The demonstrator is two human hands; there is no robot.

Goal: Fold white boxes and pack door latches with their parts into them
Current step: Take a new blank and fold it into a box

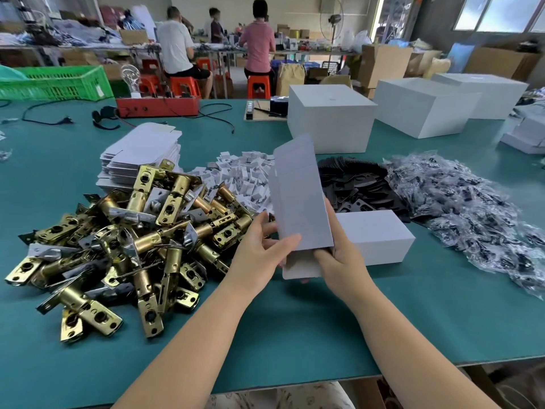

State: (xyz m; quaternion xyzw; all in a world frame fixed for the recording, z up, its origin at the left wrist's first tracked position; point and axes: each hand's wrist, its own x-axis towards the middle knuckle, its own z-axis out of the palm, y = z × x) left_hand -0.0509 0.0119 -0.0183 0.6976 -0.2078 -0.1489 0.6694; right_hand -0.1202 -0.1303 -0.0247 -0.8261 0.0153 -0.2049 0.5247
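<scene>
Now both hands are gripping: left hand (262,246) and right hand (339,255) pinching the white box (299,199) near its lower flap; light, creasable card, likely best held by the edges.

No legible text anywhere; white box (300,202) faces blank, a small tag on the green crate (53,82) perhaps printed, too blurred.

Bright window daylight from upper right; soft shadows, wide-angle edge distortion.
</scene>
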